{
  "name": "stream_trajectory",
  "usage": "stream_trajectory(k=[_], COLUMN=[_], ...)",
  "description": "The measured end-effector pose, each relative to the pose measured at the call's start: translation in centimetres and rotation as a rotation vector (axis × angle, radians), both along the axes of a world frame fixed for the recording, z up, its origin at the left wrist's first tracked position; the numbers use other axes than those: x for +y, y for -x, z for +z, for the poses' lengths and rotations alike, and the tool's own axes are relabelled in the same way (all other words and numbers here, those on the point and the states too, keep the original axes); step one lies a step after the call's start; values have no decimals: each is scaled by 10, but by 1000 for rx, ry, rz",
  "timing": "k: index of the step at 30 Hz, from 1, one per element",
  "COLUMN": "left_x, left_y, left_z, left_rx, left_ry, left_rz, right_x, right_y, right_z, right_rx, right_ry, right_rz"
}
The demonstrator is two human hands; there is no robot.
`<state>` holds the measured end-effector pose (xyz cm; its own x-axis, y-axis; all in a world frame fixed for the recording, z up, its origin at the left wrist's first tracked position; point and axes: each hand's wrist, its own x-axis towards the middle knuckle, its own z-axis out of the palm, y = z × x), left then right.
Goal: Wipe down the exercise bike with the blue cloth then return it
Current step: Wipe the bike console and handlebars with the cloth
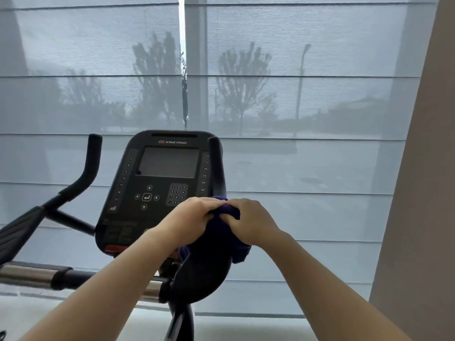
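Observation:
The black exercise bike's console [157, 183], with a dark screen and a keypad, stands in the middle of the head view. A dark blue cloth [229, 214] is bunched over the base of the right handlebar [216, 168], above the black elbow pad [204, 271]. My left hand [192, 217] grips the cloth from the left. My right hand [248, 220] grips it from the right. Both hands press the cloth onto the bar. Much of the cloth is hidden under my fingers.
The left handlebar [91, 163] rises at the left with its arm pad [17, 230] below. A chrome crossbar [32, 275] runs low across the left. Sheer window blinds [295, 107] fill the background, and a beige wall [423, 193] edges the right.

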<state>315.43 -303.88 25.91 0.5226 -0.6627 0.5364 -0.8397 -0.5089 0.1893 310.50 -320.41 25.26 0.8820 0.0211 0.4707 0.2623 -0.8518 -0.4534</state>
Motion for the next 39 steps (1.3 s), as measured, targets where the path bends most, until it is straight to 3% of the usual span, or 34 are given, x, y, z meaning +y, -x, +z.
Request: stream_trajectory(k=[3, 8, 12, 23, 30, 37, 39], left_x=[19, 32, 24, -4, -9, -22, -28], left_y=[15, 29, 31, -12, -40, -97, -120], left_z=[1, -24, -53, -39, -19, 26, 37], left_rx=[-19, 137, 240, 211, 79, -262, -305], left_ry=[38, -65, -136, -39, -21, 173, 197], left_rz=[60, 217, 229, 189, 229, 251, 280], right_x=[9, 43, 60, 37, 19, 11, 10], right_y=[14, 15, 9, -34, -68, -132, -156], right_z=[-6, -31, -54, -53, -41, 12, 28], right_rx=[-19, 194, 91, 44, -94, -503, -534], right_ry=[-48, -115, -131, -158, -247, -183, -176], right_rz=[-25, -186, -263, -225, -122, -158, -169])
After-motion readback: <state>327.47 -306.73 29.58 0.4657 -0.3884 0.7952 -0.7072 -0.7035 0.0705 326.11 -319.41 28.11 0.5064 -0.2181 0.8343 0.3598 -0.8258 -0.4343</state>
